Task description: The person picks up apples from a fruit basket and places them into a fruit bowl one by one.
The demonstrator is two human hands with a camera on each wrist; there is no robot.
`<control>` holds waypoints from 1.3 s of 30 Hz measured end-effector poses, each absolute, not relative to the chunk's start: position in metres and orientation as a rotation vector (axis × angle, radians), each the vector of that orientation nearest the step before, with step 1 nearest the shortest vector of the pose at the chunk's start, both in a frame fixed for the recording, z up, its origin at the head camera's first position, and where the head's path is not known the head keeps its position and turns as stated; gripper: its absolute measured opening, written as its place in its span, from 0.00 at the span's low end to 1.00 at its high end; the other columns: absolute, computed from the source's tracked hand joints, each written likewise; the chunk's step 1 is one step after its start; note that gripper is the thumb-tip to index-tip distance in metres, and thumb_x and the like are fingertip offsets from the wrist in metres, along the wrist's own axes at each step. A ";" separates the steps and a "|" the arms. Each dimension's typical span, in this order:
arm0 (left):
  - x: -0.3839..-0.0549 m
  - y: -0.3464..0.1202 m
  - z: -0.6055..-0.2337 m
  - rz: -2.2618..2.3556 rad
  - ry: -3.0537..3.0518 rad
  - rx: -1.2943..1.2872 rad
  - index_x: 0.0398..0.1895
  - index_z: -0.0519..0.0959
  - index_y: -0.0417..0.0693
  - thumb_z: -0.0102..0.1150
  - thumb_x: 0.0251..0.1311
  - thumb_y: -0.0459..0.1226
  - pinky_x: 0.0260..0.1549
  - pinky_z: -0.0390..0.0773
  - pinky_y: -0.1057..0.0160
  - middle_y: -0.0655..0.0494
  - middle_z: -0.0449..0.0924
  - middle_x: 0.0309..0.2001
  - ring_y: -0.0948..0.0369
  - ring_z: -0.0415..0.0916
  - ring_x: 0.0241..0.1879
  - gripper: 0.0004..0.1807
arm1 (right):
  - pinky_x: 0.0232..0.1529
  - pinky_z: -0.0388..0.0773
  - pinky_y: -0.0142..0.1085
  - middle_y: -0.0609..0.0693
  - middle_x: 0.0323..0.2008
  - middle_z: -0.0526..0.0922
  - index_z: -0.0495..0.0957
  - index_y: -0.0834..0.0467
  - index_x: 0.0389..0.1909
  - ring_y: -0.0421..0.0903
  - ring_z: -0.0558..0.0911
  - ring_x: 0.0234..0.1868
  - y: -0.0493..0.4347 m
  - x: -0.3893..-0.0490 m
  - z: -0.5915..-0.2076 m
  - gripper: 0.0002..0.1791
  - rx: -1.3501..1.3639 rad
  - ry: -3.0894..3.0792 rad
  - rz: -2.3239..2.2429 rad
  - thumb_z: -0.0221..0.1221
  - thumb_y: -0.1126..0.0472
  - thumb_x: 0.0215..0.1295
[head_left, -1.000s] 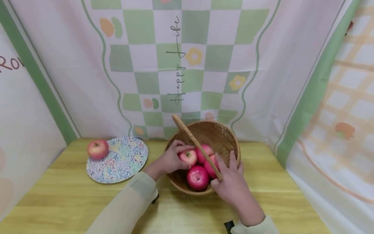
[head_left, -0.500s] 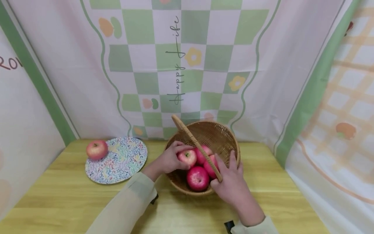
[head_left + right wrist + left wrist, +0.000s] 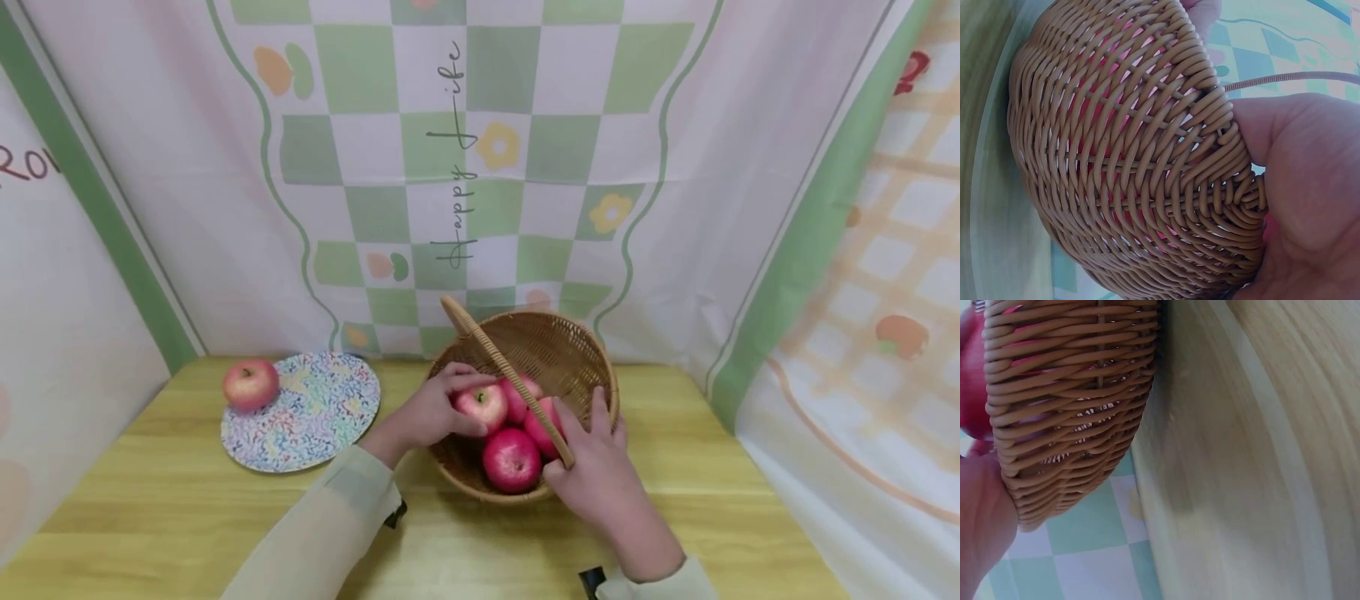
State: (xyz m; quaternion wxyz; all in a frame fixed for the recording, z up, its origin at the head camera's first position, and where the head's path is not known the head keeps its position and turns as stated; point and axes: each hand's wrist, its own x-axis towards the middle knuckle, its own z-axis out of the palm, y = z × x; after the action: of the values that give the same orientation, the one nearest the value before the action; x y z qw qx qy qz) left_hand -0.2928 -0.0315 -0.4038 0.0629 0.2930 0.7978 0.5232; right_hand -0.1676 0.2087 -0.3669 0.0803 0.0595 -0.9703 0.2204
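Note:
A brown wicker basket (image 3: 577,350) with an arched handle (image 3: 491,346) stands on the table, and several red apples lie inside. My left hand (image 3: 431,410) reaches over its left rim and holds a pale red apple (image 3: 482,407) between thumb and fingers. A deeper red apple (image 3: 512,460) lies just in front of that one, and two more sit behind the handle. My right hand (image 3: 600,475) grips the basket's right rim near the handle's foot, its index finger by the right-hand apple (image 3: 542,427). In the right wrist view the thumb (image 3: 1257,128) crosses the rim; the fingertips are hidden.
An oval plate (image 3: 322,425) with a multicolored speckled pattern lies on the wooden table (image 3: 465,550) to the left. Another apple (image 3: 251,384) rests at its upper left edge. Printed curtains (image 3: 510,92) hang close behind the basket and along both sides.
The hands, basket and apples keep almost the same positions. The front apple sits very slightly lower and farther right in view.

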 end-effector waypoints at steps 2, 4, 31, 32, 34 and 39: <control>-0.293 -0.033 -0.404 1.663 2.343 0.876 0.64 0.79 0.56 0.79 0.45 0.35 0.61 0.67 0.55 0.59 0.64 0.62 0.55 0.65 0.60 0.38 | 0.50 0.64 0.76 0.75 0.74 0.32 0.60 0.55 0.76 0.87 0.41 0.64 0.209 -0.168 -0.367 0.46 0.174 -2.906 0.671 0.63 0.61 0.52; -0.293 -0.034 -0.404 1.732 2.282 0.859 0.65 0.78 0.54 0.78 0.46 0.33 0.60 0.68 0.56 0.59 0.64 0.63 0.55 0.65 0.60 0.38 | 0.50 0.64 0.76 0.74 0.74 0.31 0.59 0.54 0.77 0.87 0.41 0.64 0.208 -0.167 -0.367 0.47 0.166 -2.910 0.685 0.63 0.61 0.53; -0.259 -0.046 -0.383 1.966 1.945 0.703 0.67 0.75 0.49 0.72 0.50 0.30 0.40 0.84 0.47 0.50 0.63 0.66 0.47 0.70 0.58 0.36 | 0.49 0.68 0.74 0.74 0.74 0.28 0.57 0.51 0.78 0.88 0.44 0.64 0.213 -0.166 -0.368 0.47 0.107 -2.951 0.752 0.61 0.62 0.54; -0.257 -0.049 -0.381 1.969 1.914 0.683 0.67 0.75 0.49 0.71 0.51 0.29 0.38 0.84 0.45 0.50 0.63 0.67 0.47 0.71 0.57 0.36 | 0.49 0.67 0.74 0.74 0.74 0.28 0.57 0.51 0.78 0.88 0.44 0.64 0.213 -0.166 -0.368 0.47 0.108 -2.950 0.751 0.61 0.62 0.54; -0.252 -0.057 -0.376 1.955 1.914 0.665 0.68 0.74 0.49 0.70 0.52 0.30 0.37 0.84 0.47 0.49 0.62 0.68 0.48 0.73 0.54 0.36 | 0.50 0.66 0.75 0.74 0.74 0.29 0.57 0.50 0.78 0.87 0.44 0.64 0.214 -0.166 -0.368 0.47 0.107 -2.948 0.747 0.61 0.61 0.54; -0.244 -0.081 -0.364 1.899 1.972 0.637 0.70 0.71 0.46 0.71 0.53 0.32 0.38 0.84 0.48 0.45 0.62 0.69 0.48 0.76 0.51 0.37 | 0.51 0.65 0.75 0.74 0.74 0.29 0.58 0.51 0.78 0.86 0.44 0.65 0.214 -0.167 -0.370 0.46 0.098 -2.946 0.746 0.61 0.61 0.54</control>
State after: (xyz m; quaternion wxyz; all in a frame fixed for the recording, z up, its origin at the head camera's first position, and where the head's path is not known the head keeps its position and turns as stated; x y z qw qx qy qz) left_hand -0.2440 -0.0809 -0.3638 0.1645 0.2235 0.6920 0.6664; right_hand -0.1671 0.2136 -0.3695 0.0506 0.0323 -0.9676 0.2452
